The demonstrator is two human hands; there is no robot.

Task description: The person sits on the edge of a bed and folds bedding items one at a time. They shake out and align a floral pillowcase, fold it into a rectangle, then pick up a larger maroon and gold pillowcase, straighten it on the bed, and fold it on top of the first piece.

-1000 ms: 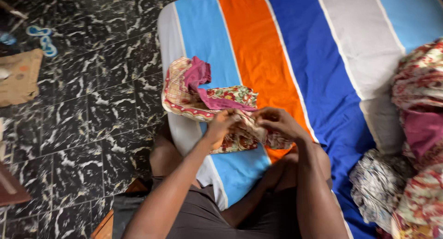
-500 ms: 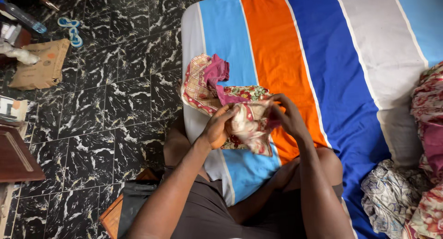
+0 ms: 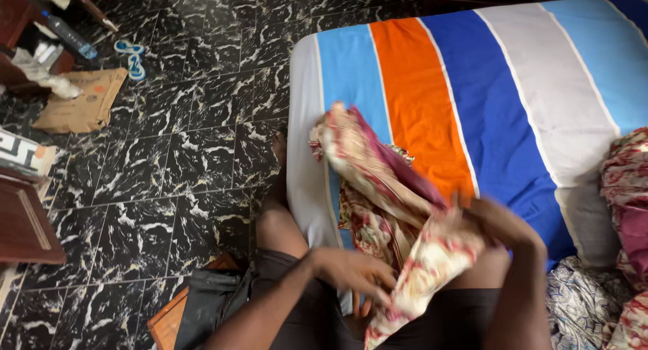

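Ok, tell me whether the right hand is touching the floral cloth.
Touching. The head view shows the right hand gripping the floral cloth, its fabric bunched under the fingers.

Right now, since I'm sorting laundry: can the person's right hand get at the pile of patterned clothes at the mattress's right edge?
Probably not freely: the right hand is closed on the floral cloth. The pile lies beside that arm, nothing between.

Striped mattress (image 3: 513, 100) open beyond the floral cloth (image 3: 385, 188); clothes pile (image 3: 624, 215) blocks right edge, tiled floor (image 3: 189, 161) open left.
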